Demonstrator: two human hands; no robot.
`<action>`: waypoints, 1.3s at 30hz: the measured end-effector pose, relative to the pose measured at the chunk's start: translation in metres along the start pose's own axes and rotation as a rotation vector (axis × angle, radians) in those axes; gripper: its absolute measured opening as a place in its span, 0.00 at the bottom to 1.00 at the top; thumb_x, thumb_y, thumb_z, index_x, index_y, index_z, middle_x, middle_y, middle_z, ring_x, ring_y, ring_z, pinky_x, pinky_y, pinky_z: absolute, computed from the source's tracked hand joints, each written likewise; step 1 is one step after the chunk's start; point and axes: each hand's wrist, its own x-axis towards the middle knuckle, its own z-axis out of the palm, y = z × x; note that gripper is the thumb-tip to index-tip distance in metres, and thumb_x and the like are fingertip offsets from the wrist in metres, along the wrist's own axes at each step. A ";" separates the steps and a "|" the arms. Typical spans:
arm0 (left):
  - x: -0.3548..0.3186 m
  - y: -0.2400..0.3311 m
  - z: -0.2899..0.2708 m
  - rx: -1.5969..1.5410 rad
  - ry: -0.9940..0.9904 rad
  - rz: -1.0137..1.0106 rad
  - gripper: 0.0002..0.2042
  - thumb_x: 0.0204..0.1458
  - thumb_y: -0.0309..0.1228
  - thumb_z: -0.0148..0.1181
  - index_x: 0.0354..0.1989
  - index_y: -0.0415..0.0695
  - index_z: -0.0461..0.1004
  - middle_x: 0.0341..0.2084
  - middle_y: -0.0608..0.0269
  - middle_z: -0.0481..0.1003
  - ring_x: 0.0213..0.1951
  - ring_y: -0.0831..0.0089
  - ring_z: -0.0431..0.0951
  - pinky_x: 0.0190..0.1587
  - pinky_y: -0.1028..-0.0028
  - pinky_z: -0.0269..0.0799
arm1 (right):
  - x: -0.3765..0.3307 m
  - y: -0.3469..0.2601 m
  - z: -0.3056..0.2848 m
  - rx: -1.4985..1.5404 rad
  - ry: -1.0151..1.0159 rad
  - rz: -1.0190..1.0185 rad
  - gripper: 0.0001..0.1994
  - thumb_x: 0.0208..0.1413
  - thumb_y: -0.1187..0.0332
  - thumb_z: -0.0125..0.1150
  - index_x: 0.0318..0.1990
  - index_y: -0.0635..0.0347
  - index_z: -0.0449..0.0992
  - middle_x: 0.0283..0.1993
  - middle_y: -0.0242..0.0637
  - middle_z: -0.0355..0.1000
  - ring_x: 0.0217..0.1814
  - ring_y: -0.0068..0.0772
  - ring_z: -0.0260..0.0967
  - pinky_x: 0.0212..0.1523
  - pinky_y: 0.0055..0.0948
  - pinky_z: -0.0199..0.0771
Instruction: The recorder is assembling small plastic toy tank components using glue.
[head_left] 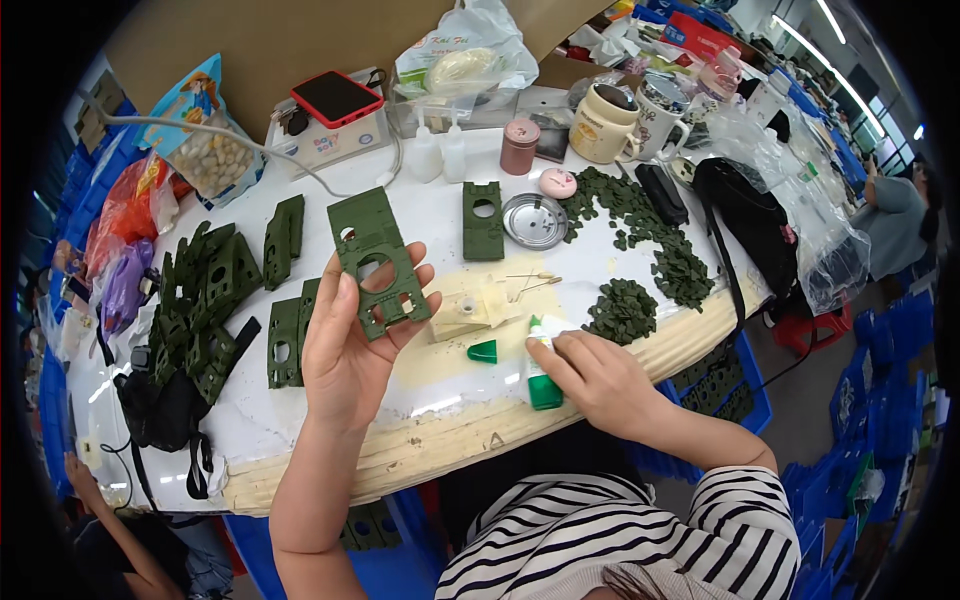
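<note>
Raised above the table, a dark green molded plastic part (372, 232) with a large round hole is gripped between the thumb and fingers of my left hand (345, 355). My right hand (605, 385) has its thumb and index finger on a small green-and-white squeeze bottle (545, 392) near the table's front edge. A green cone-shaped cap (482, 352) lies just left of the bottle. Behind it sits a cream-colored block (470, 308) with thin sticks (530, 285) beside it. Another green part (483, 222) lies flat farther back.
Small dark green pieces (620, 310) lie heaped at right, near a round metal tin (535, 221). More green parts (215, 270) are piled at left. White bottles (425, 155), a pink canister (519, 147) and mugs (604, 122) stand behind. A black bag (745, 215) rests at the right edge.
</note>
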 end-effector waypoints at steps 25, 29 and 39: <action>-0.012 -0.003 0.007 0.023 -0.304 -0.299 0.27 0.62 0.39 0.45 0.66 0.42 0.50 0.53 0.33 0.68 0.50 0.53 0.75 0.51 0.58 0.73 | 0.053 0.188 0.009 0.469 -0.215 0.632 0.06 0.45 0.74 0.66 0.32 0.65 0.78 0.28 0.38 0.77 0.29 0.28 0.73 0.34 0.27 0.73; -0.011 -0.006 0.012 0.091 -0.266 -0.319 0.34 0.59 0.46 0.49 0.68 0.41 0.46 0.52 0.29 0.66 0.46 0.54 0.77 0.45 0.60 0.77 | 0.054 0.193 0.007 0.494 -0.293 0.643 0.05 0.46 0.78 0.65 0.32 0.67 0.77 0.27 0.33 0.75 0.28 0.20 0.68 0.33 0.22 0.71; -0.009 -0.010 0.007 0.045 -0.277 -0.290 0.29 0.61 0.42 0.47 0.67 0.45 0.48 0.53 0.30 0.66 0.48 0.52 0.76 0.50 0.57 0.74 | 0.077 0.151 -0.021 0.403 -0.022 0.487 0.07 0.48 0.79 0.62 0.36 0.68 0.73 0.28 0.41 0.72 0.29 0.34 0.71 0.33 0.30 0.71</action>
